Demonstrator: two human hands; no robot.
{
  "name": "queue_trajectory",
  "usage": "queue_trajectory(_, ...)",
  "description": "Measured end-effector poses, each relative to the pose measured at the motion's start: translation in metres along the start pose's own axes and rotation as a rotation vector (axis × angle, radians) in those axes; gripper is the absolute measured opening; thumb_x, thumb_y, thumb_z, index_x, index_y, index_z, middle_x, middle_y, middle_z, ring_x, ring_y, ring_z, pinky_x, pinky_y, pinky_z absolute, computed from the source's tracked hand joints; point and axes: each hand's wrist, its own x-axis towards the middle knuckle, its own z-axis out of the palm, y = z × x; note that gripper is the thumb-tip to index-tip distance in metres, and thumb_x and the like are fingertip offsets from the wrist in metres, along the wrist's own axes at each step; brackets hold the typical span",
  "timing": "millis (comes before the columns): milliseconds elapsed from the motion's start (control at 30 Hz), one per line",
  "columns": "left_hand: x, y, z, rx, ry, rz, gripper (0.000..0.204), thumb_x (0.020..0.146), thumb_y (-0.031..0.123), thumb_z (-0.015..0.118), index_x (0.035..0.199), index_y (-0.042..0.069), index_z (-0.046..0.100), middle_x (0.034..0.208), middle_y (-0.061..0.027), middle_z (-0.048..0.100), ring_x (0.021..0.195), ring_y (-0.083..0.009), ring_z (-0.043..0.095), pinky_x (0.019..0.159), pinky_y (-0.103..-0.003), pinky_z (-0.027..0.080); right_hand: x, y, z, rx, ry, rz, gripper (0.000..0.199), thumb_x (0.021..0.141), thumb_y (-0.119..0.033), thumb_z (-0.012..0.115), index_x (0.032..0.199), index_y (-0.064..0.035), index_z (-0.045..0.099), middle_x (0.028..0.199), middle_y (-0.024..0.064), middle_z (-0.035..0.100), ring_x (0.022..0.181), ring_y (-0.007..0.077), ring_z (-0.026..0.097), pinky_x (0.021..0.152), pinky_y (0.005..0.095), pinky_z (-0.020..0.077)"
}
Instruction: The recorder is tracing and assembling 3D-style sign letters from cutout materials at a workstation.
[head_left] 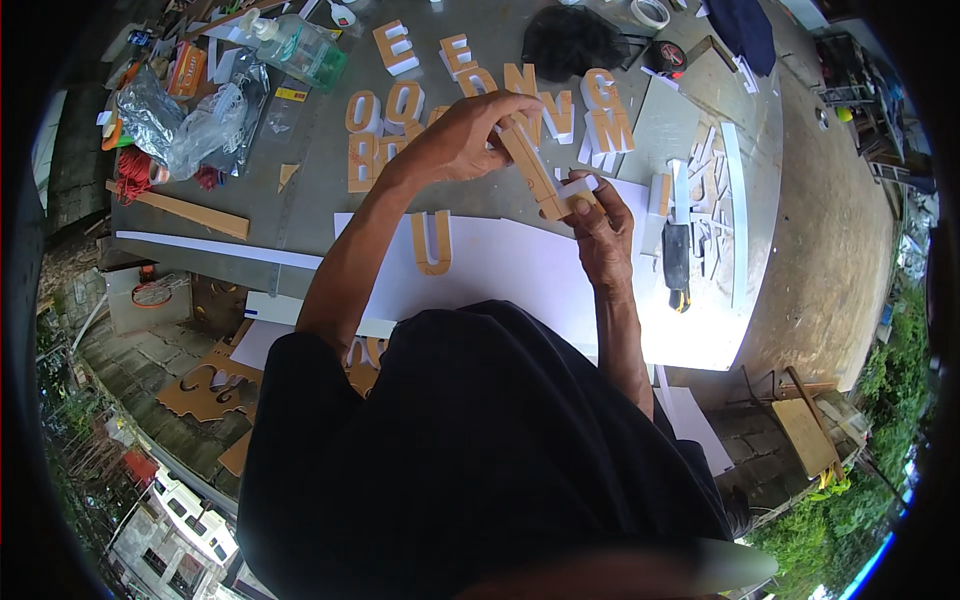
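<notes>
Above the table I hold a brown-faced, white-sided letter [531, 172], roughly L-shaped, between both hands. My left hand [462, 138] grips its upper end, fingers curled over it. My right hand [606, 238] pinches the lower corner, thumb on the brown face. A flat U-shaped letter [432, 258] lies below on a large white sheet [500, 270]. Several finished-looking raised letters [403, 100] stand grouped beyond my hands, some partly hidden by my left hand. To the right of my right hand lies a utility knife [677, 255] with a black handle.
White offcut strips [708, 190] lie scattered at the right. A spray bottle [300, 48], crumpled plastic bags [205, 125] and a brown strip [195, 210] crowd the left. Black netting [573, 42] and a tape measure [667, 57] sit at the far side. Cut brown boards [210, 385] lie below, left.
</notes>
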Motion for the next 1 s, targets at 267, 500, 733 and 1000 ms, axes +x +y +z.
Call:
queue_trajectory(267, -0.042, 0.024, 0.068, -1.365, 0.307, -0.311, 0.048, 0.099, 0.016, 0.065, 0.140, -0.002, 0.049, 0.129, -0.0183, 0.061, 0.118, -0.0268, 0.064, 0.100, -0.037, 0.056, -0.003, 0.008, 0.014, -0.062, 0.103, -0.100, 0.050, 0.085, -0.024, 0.081, 0.126, -0.0044, 0.062, 0.096, 0.0051, 0.063, 0.093, 0.0140, 0.059, 0.084, 0.0312, 0.0525)
queue_trajectory(500, -0.052, 0.005, 0.092, -1.200, 0.394, -0.296, 0.032, 0.097, 0.017, 0.066, 0.121, -0.004, 0.060, 0.111, -0.0154, 0.068, 0.099, -0.0219, 0.072, 0.079, -0.036, 0.066, -0.008, 0.013, 0.013, -0.208, 0.004, -0.093, 0.047, 0.093, -0.037, 0.074, 0.124, -0.0033, 0.068, 0.108, 0.0109, 0.072, 0.100, 0.0175, 0.065, 0.092, 0.0356, 0.0529)
queue_trajectory(733, -0.062, -0.001, 0.095, -1.116, 0.345, -0.348, 0.040, 0.096, 0.017, 0.067, 0.125, -0.008, 0.057, 0.113, -0.0178, 0.069, 0.100, -0.0244, 0.073, 0.080, -0.038, 0.065, -0.008, 0.023, 0.003, -0.124, 0.092, -0.060, 0.035, 0.102, -0.029, 0.062, 0.115, 0.0021, 0.072, 0.096, 0.0120, 0.074, 0.084, 0.0204, 0.072, 0.084, 0.0390, 0.0601)
queue_trajectory(1000, -0.061, -0.007, 0.098, -1.187, 0.337, -0.376, 0.035, 0.098, 0.017, 0.063, 0.126, -0.004, 0.059, 0.113, -0.0160, 0.070, 0.102, -0.0246, 0.073, 0.080, -0.038, 0.064, -0.013, 0.020, 0.014, -0.162, 0.178, -0.105, 0.033, 0.101, -0.029, 0.065, 0.113, -0.0001, 0.074, 0.099, 0.0104, 0.074, 0.088, 0.0148, 0.068, 0.082, 0.0327, 0.0571)
